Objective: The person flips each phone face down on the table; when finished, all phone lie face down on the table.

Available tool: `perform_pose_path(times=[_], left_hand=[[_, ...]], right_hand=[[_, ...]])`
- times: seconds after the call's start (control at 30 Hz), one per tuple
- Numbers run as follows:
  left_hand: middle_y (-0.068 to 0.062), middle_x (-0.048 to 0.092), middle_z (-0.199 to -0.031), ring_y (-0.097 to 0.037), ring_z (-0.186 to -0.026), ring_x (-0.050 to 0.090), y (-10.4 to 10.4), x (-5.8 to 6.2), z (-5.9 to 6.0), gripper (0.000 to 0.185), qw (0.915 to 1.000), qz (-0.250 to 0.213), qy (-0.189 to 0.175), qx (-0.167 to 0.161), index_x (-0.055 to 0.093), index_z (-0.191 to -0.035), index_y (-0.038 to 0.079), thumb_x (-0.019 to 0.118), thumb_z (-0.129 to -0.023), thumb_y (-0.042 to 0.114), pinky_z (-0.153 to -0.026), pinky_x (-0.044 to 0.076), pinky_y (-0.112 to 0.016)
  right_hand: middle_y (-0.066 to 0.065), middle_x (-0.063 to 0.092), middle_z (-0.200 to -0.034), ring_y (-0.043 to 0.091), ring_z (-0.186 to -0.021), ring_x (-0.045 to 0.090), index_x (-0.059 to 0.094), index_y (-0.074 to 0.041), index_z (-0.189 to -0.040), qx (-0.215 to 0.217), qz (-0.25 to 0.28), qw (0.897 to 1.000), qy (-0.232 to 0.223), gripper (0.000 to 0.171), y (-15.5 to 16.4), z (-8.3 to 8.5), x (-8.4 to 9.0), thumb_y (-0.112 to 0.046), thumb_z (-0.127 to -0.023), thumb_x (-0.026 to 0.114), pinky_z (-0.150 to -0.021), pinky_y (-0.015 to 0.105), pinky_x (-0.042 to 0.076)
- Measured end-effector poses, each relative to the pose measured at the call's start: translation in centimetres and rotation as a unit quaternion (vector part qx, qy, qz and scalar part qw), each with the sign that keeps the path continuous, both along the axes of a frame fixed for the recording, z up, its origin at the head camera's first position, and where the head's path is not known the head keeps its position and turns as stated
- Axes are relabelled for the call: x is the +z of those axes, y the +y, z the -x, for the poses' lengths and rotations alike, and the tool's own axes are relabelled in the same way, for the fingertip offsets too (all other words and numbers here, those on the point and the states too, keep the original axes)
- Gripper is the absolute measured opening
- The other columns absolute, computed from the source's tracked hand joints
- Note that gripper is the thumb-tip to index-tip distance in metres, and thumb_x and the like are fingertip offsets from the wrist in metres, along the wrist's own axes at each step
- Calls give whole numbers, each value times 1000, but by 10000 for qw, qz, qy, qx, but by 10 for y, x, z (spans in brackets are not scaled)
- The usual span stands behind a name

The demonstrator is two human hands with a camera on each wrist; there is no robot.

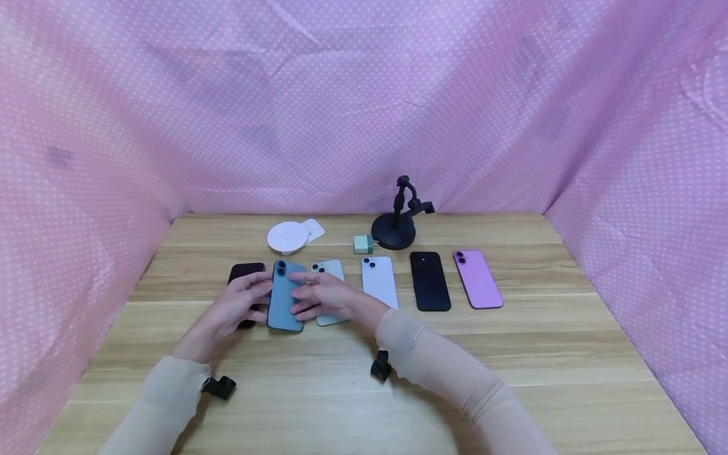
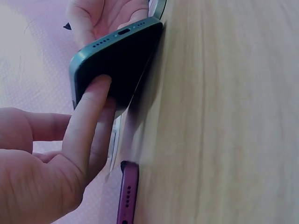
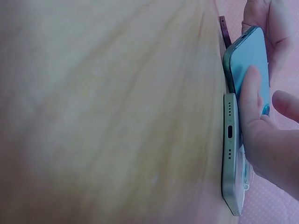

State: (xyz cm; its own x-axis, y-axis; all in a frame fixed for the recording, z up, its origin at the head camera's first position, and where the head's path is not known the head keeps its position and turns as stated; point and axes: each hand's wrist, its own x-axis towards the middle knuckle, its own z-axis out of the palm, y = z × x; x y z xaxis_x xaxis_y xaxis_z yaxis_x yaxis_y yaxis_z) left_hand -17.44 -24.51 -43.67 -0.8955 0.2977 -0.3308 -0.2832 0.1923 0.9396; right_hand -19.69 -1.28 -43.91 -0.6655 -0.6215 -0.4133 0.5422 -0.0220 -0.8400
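Left hand point(image 1: 236, 306) fingers point(image 2: 86, 121) lie straight and pressed together under the blue phone point(image 1: 284, 296), pads on its dark screen side near the charging port; the thumb is not clear in any view, so I cannot tell if it clamps the edge. Right hand point(image 1: 321, 297) fingers point(image 3: 250, 100) are spread flat on the phone's blue back, pressing from above. So the phone sits sandwiched between both sets of fingers, left edge lifted off the counter point(image 1: 364, 379) and right edge down, tilted. The tilt probably comes from the left fingers levering it up while the right hand steadies it against sliding.

Just left of it, partly under the left hand, lies a dark maroon phone point(image 1: 246, 278), flat. Just right, partly under the right hand, a pale green phone point(image 1: 330, 272), flat, touching or nearly touching the blue one's lowered edge in the right wrist view. Further right in the same row: a light blue phone point(image 1: 380, 281), a black phone point(image 1: 430, 281), a pink phone point(image 1: 478, 279), all backs up and apart from each other.

Behind the row: a white round charger pad point(image 1: 289, 236), a small green plug adapter point(image 1: 363, 243), a black phone stand point(image 1: 395, 230). Pink dotted cloth point(image 1: 364, 95) walls the area.
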Motion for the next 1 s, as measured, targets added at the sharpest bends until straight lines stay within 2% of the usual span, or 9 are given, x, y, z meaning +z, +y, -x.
perform_pose_path(times=[0.23,0.5,0.73,1.0], left_hand=[[-30,51,-140,-23,-101,67,-4,0,4,51,9997,179,-17,-180,27,-153,-10,44,-109,11,-81,62,-43],[-30,59,-128,-24,-92,71,-6,0,10,49,9968,749,67,-267,31,-149,-14,48,-107,5,-77,63,-42],[-27,64,-118,-22,-82,71,-6,0,15,47,9904,1294,305,-382,38,-145,-16,53,-105,3,-72,64,-38],[-25,67,-113,-21,-75,71,-2,4,13,42,9802,1784,683,-515,47,-139,-16,56,-101,1,-68,64,-35]], right_hand=[[13,68,-118,29,-95,72,46,-12,-152,58,-216,9995,-202,49,-1,5,0,-7,-104,54,-90,48,59],[12,69,-118,34,-109,69,44,-9,-152,139,-312,9992,-221,48,-2,7,2,-6,-105,52,-94,49,57],[13,68,-119,33,-108,69,43,-6,-153,140,-367,9992,-101,50,-4,7,1,-5,-104,53,-94,48,57],[14,66,-123,33,-110,68,39,-4,-154,230,-465,9987,14,51,-5,5,2,-4,-105,52,-96,46,56]])
